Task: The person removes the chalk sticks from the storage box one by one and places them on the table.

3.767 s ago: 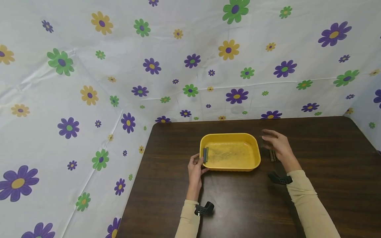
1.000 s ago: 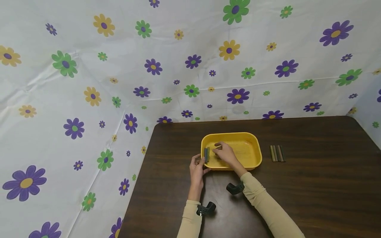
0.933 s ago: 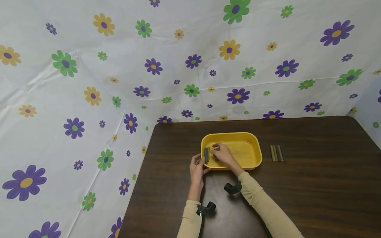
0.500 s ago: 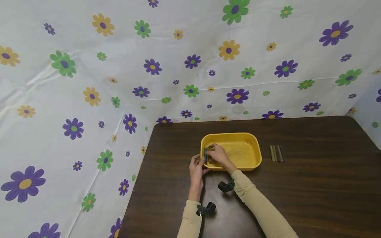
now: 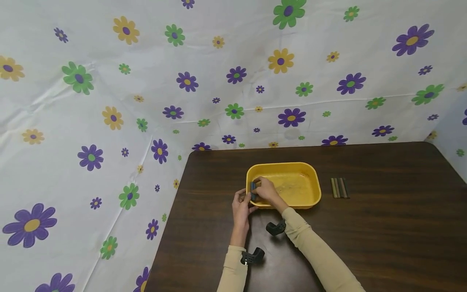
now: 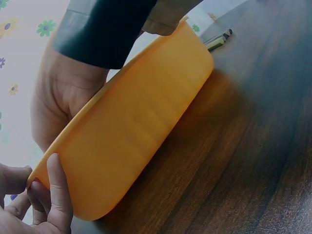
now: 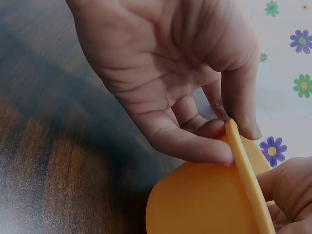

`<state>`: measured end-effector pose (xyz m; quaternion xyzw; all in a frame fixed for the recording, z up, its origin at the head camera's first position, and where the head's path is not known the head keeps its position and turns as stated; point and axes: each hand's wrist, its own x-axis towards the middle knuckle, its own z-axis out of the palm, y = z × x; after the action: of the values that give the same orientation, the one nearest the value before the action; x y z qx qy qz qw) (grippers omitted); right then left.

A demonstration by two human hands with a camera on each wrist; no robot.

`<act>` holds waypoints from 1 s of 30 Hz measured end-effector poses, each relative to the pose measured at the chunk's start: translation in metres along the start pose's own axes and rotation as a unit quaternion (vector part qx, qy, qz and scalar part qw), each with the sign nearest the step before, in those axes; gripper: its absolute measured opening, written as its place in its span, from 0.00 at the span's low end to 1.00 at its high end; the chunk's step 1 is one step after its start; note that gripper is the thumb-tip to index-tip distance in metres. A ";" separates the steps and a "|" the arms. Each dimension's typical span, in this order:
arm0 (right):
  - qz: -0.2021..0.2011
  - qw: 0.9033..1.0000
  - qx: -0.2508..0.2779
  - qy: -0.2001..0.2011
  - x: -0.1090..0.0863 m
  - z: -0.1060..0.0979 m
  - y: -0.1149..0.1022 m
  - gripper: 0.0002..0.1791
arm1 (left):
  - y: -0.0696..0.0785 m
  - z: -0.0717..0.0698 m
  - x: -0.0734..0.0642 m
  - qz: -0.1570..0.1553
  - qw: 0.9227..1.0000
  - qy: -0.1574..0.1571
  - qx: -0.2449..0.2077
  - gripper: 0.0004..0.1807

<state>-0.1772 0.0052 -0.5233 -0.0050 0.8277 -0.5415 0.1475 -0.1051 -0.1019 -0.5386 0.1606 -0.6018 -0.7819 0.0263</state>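
A shallow yellow plastic tray (image 5: 297,190) sits on the table. My left hand (image 5: 241,209) pinches its near-left corner rim; the right wrist view shows the left hand (image 7: 175,63) with thumb inside and fingers outside the wall. My right hand (image 5: 268,191) is inside the tray at its left end, fingers curled at short dark-blue sticks (image 5: 253,185) along the left wall, apparently pinching one. In the left wrist view the tray wall (image 6: 131,122) hides the sticks and the right fingertips. The right hand (image 7: 292,190) shows partly behind the rim in its own wrist view.
Right of the tray, several slim olive, brown and dark sticks (image 5: 339,188) lie side by side on the dark wood table (image 5: 386,219). A white cloth with flowers (image 5: 251,48) hangs behind the table and to its left. Black wrist cameras (image 5: 252,256) are worn on both arms.
My right hand has gone from the sticks on the table into the tray, then left to the sticks by its left wall. The left hand keeps hold of the rim.
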 end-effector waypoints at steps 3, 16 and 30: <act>0.002 1.000 0.010 0.003 0.001 -0.002 0.001 0.21 | 0.000 0.000 0.000 0.000 1.000 -0.001 -0.001 0.19; -0.002 0.996 0.084 0.022 0.003 -0.011 0.004 0.22 | 0.001 0.001 0.000 -0.006 1.000 -0.005 -0.007 0.22; 0.023 0.980 0.196 -0.007 -0.001 -0.042 0.000 0.26 | -0.001 0.003 0.001 0.001 1.000 0.002 -0.001 0.20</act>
<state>-0.1871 0.0429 -0.5073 0.0393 0.7043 -0.6894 0.1645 -0.1066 -0.0989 -0.5387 0.1616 -0.6010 -0.7822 0.0290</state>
